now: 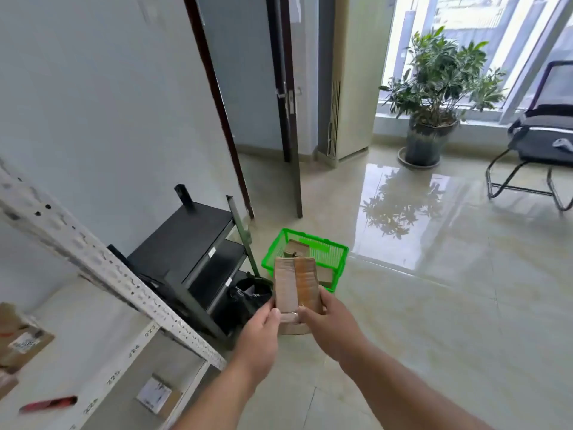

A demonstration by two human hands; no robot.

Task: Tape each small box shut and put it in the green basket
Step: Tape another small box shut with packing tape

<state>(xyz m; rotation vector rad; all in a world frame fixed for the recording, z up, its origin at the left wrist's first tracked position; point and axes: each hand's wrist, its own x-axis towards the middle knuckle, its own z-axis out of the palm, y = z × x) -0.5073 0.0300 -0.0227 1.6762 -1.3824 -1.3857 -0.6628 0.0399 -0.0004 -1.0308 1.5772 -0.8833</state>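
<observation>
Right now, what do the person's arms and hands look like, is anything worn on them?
Both forearms are bare, with no sleeves in view. The left hand and right hand wear no gloves, and no watch or bracelet shows at the wrists. I can't make out rings on the fingers.

- A single head-worn wide-angle view looks forward and down from standing height, over both forearms toward the floor.
- Both hands, left hand and right hand, sit near the lens at lower centre, holding a box.
- The basket lies just beyond them on the floor.
- A shelf fills the lower left; a door, window and plant stand far off, bent by the lens.
</observation>
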